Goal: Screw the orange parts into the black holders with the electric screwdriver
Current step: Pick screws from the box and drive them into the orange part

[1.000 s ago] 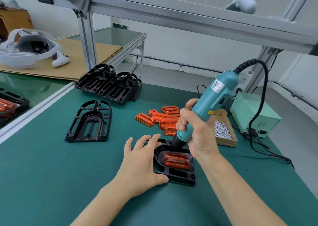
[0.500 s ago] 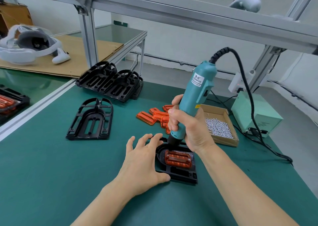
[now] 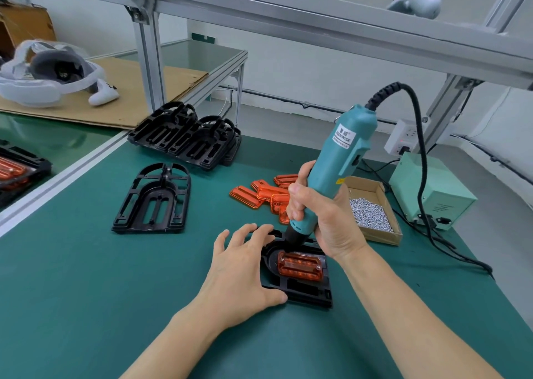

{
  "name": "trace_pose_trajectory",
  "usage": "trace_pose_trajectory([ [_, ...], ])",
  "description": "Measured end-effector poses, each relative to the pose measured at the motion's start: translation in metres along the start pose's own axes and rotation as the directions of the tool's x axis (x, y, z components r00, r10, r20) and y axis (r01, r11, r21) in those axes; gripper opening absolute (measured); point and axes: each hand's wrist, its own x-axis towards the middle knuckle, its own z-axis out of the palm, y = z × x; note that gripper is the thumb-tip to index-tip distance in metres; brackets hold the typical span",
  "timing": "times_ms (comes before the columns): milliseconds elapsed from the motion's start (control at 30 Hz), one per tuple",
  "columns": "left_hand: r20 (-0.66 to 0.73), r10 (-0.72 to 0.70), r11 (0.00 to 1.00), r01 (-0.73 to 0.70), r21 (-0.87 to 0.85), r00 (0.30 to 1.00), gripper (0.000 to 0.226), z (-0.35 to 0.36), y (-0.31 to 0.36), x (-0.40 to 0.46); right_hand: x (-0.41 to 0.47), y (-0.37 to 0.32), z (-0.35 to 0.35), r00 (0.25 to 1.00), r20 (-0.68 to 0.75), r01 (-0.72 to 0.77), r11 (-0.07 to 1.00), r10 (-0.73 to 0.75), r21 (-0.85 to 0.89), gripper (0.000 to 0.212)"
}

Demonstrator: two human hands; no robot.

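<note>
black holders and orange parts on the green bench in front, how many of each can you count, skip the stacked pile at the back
black holders lying singly: 2, an empty one and one under the left hand
orange parts seated in a holder: 1
loose orange parts: 5 at least; the right hand hides some
total: 8 at least

Bright, even light; wide-angle edge distortion.
</note>
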Motion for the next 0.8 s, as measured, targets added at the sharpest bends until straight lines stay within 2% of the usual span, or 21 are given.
trace_pose_trajectory([
  [333,-0.012,-0.004,1.0,0.004,-0.008,1.0,0.097,0.001,0.0,-0.001,-0.003,-0.003,0.0,0.994,0.109,0.014,1.0,-0.013,-0.006,0.02],
  [500,-0.022,-0.006,1.0,0.006,-0.02,1.0,0.094,0.0,0.001,-0.002,-0.004,-0.004,-0.003,0.994,0.107,0.018,1.0,-0.017,-0.007,0.022],
  [600,-0.018,-0.005,1.0,0.005,-0.016,1.0,0.092,0.0,0.001,-0.003,-0.005,-0.004,-0.003,1.0,0.023,0.008,1.0,-0.009,0.03,0.021],
  [733,-0.011,-0.002,1.0,0.001,-0.02,1.0,0.091,-0.001,0.0,-0.003,-0.005,-0.007,-0.011,0.976,-0.215,0.004,0.99,0.026,0.14,0.018],
  [800,-0.01,-0.002,1.0,0.001,-0.022,1.0,0.09,-0.001,0.0,-0.004,-0.006,-0.011,-0.02,0.956,-0.292,0.013,0.993,0.021,0.115,0.018],
])
